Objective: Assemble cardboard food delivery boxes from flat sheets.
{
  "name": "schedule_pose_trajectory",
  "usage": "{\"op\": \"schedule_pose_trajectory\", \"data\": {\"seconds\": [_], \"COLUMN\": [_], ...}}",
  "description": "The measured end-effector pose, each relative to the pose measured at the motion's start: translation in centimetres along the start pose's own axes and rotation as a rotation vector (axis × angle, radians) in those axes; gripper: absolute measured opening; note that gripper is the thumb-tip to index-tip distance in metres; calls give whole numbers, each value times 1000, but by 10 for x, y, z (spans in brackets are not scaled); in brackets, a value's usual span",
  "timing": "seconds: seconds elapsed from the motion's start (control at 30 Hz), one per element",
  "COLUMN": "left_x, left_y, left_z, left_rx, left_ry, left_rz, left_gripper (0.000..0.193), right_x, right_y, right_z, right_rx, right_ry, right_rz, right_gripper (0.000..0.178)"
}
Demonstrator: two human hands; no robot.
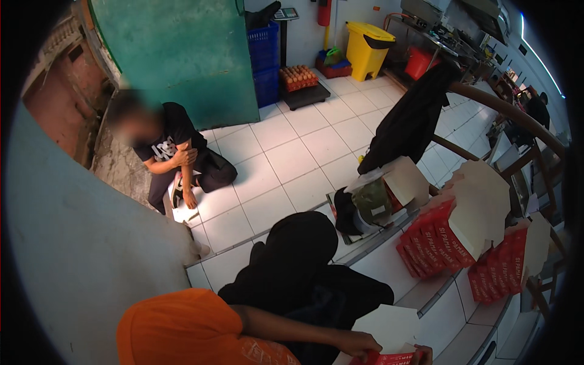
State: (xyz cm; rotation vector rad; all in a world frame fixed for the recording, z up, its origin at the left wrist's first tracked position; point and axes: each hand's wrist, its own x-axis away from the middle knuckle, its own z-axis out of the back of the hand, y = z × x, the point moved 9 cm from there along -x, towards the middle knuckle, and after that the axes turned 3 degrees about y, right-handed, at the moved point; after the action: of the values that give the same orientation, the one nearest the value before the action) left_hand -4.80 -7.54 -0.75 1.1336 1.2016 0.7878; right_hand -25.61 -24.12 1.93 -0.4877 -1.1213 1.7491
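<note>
At the lower edge, my left hand [360,344] grips the near side of a red and white folding carton [395,359] with its white flap [383,325] raised. My right hand [422,354] shows only as a few fingers at the carton's other side, closed against its edge; the rest is cut off by the picture's rim. My left arm reaches across from an orange sleeve, above my black-trousered legs [292,255]. To the right, two stacks of the same kind of carton, one stack [435,243] and another stack [502,261], stand with white flaps open.
White-tiled steps [389,261] lie around me. A person [176,146] in black sits at the left by a green panel [176,61]. Farther off are egg trays [298,78], blue crates [264,61] and a yellow bin [367,52]. Black cloth [407,115] hangs over a wooden rail [511,112].
</note>
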Motion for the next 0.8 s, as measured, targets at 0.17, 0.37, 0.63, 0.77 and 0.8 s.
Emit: {"op": "schedule_pose_trajectory", "data": {"seconds": [0.17,0.37,0.63,0.77,0.8], "left_x": [11,23,24,21,27], "left_y": [-16,-27,47,68,64], "left_z": [-9,-33,34,31,24], "left_rx": [0,86,-47,-5,-10], "left_ry": [-13,-170,-125,-103,-147], "left_rz": [12,140,179,32,63], "left_gripper": [34,51,23,30,34], "right_x": [11,13,5,18,23], "right_y": [17,-40,-108,-92,-90], "right_z": [2,-7,-63,-55,-56], "right_rx": [-20,185,-99,7,36], "right_ry": [-4,47,-85,-154,-149], "right_rz": [-46,83,-86,-217,-203], "right_gripper": [29,15,33,40,40]}}
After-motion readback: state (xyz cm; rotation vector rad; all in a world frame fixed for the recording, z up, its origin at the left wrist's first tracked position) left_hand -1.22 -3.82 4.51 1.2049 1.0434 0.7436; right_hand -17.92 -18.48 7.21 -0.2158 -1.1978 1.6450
